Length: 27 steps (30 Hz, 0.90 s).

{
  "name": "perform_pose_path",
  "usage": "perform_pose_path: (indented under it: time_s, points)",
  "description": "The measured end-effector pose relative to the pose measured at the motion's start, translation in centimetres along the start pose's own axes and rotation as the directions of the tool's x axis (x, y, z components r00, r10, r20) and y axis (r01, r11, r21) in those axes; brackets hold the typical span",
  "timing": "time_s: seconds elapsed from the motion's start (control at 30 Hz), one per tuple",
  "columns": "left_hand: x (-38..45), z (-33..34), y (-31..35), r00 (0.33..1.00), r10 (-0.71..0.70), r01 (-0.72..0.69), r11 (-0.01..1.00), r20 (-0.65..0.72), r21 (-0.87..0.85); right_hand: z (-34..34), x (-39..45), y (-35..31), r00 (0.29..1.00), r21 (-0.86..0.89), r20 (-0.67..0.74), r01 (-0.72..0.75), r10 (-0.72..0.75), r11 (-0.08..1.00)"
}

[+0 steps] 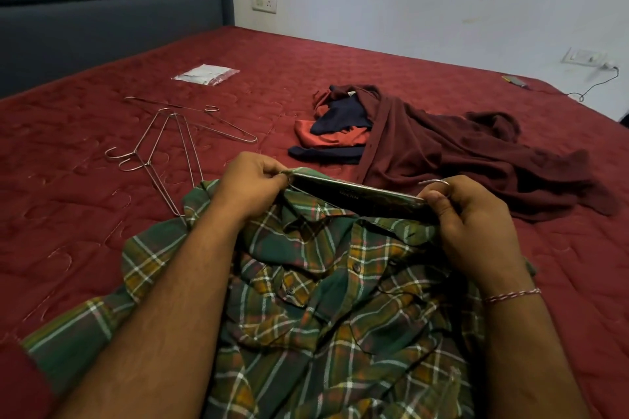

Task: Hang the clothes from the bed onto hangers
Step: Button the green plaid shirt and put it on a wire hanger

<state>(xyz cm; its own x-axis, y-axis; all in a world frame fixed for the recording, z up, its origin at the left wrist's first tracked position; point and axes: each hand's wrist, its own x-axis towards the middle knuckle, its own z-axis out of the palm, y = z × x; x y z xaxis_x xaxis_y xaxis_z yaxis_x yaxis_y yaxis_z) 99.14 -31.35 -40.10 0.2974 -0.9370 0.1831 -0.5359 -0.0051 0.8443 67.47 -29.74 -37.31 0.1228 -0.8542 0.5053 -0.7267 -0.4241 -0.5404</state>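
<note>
- Since I'm only watching through the head cam, take this as my read: we're on shirt one. The green plaid shirt (326,289) lies on the bed (425,71) right in front of me, collar stretched between both hands.
- Left hand (253,182) has its fingers pinching the left end of the collar. Right hand (466,214) pinches the other end, and a wire hanger hook (437,182) pokes up by its fingers, so a hanger looks to be partly inside the shirt. Can't tell how well the shoulders sit on it.
- Nothing looks finished yet, as far as I can see.
- Still to go: the maroon garment (459,153) and the navy and orange clothes (337,133) heaped just beside it, further up the bed.
- Spare wire hangers (170,136) lie to the left; two are overlapped and one runs under the shirt's sleeve, so they might snag.
- Also around: a clear plastic packet (206,74) near the headboard (109,10), and a phone on a cable (515,80) at the far edge.
</note>
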Motion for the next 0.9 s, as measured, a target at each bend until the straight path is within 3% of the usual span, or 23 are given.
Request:
perform_pose_path:
  time_s: [0.1, 0.2, 0.27, 0.37, 0.43, 0.5, 0.57, 0.63, 0.7, 0.8, 0.87, 0.9]
  points:
    - [-0.5, -0.5, 1.0, 0.999, 0.048, -0.046, 0.997, -0.022, 0.064, 0.2, 0.1, 0.0, 1.0, -0.065, 0.001, -0.028, 0.028, 0.997]
    - [-1.9, -0.7, 3.5, 0.967, 0.19, -0.145, 0.958, -0.168, 0.249, 0.6, 0.2, -0.3, 1.0, -0.128, -0.001, -0.003, 0.003, 0.992]
    - [-2.9, -0.6, 5.1, 0.928, 0.275, -0.202, 0.939, -0.251, 0.28, 0.8, 0.4, -1.1, 0.997, -0.14, 0.019, 0.072, -0.07, 0.988]
    - [-4.2, 0.0, 6.6, 0.889, 0.347, -0.305, 0.935, -0.298, 0.179, 0.5, 1.6, -3.1, 0.985, -0.168, 0.124, 0.137, -0.117, 0.976]
    - [-4.5, 0.8, 7.2, 0.865, 0.396, -0.388, 0.917, -0.307, 0.091, 0.6, 3.6, -4.2, 0.964, -0.03, 0.223, 0.154, -0.143, 0.988]
    - [-3.9, 2.0, 7.2, 0.895, 0.344, -0.375, 0.925, -0.282, -0.061, 1.4, 6.4, -4.8, 0.944, -0.013, 0.312, 0.118, -0.108, 0.993]
    - [-2.7, 3.8, 5.4, 0.962, 0.227, -0.243, 0.965, -0.155, -0.099, 2.7, 8.3, -4.8, 0.924, -0.229, 0.381, 0.072, 0.021, 0.971]
    - [-2.1, 5.6, 2.9, 0.989, 0.143, -0.146, 0.985, 0.034, 0.094, 4.0, 7.9, -3.7, 0.942, -0.332, 0.314, -0.008, 0.118, 0.943]
    - [-2.0, 6.9, 1.2, 0.984, 0.15, -0.17, 0.947, 0.095, 0.272, 4.3, 5.1, -2.5, 0.989, -0.209, 0.091, -0.091, 0.112, 0.974]
    - [-2.7, 7.4, 2.8, 0.938, 0.328, -0.255, 0.875, -0.116, 0.412, 2.7, 1.8, -1.3, 0.975, -0.062, -0.161, -0.165, 0.153, 0.984]
    - [-3.4, 7.3, 4.4, 0.86, 0.478, -0.358, 0.815, -0.18, 0.456, 1.4, 1.6, -1.3, 0.949, -0.04, -0.163, -0.28, 0.27, 0.959]
    - [-3.6, 7.5, 4.5, 0.834, 0.534, -0.428, 0.785, -0.138, 0.448, 1.1, 1.8, -1.3, 0.941, -0.052, -0.141, -0.317, 0.307, 0.947]
